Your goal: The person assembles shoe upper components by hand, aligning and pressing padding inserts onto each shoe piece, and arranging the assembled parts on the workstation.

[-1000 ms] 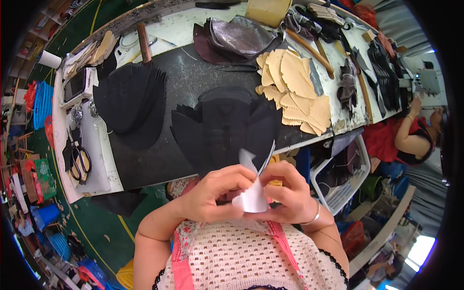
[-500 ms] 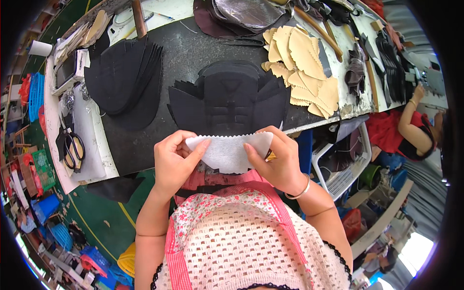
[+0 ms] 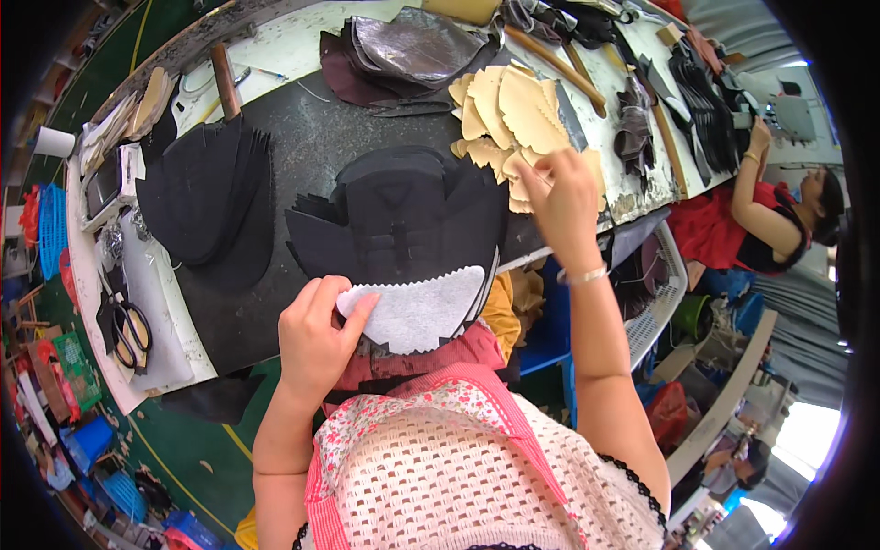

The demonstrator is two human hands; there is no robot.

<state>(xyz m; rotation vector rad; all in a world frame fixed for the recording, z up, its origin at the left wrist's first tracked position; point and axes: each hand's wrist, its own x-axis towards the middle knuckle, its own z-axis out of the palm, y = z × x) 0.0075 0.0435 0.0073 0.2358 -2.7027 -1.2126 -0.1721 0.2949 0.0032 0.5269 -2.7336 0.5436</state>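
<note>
A pale grey fabric piece (image 3: pixel 417 307) with a zigzag upper edge lies over the front end of a stack of black shaped pieces (image 3: pixel 394 206). My left hand (image 3: pixel 321 325) pinches its left end, thumb on top. Over the right side of a pile of cream-yellow zigzag-edged pieces (image 3: pixel 509 105) is my right hand (image 3: pixel 564 206), slightly blurred, with thumb and fingers apart. I see nothing held in it. The hand covers part of the pile.
Another black stack (image 3: pixel 206 192) is at the left, near scissors (image 3: pixel 128 330) and a wooden-handled tool (image 3: pixel 225 82). Dark and silvery sheets (image 3: pixel 412 50) lie at the back. A white basket (image 3: pixel 655 293) is below the table's right edge; a person in red (image 3: pixel 710 229) is beyond.
My right hand has let go of the grey piece and moved up and right to the yellow pile. The grey piece now rests over the black stack's near end, still in my left hand.
</note>
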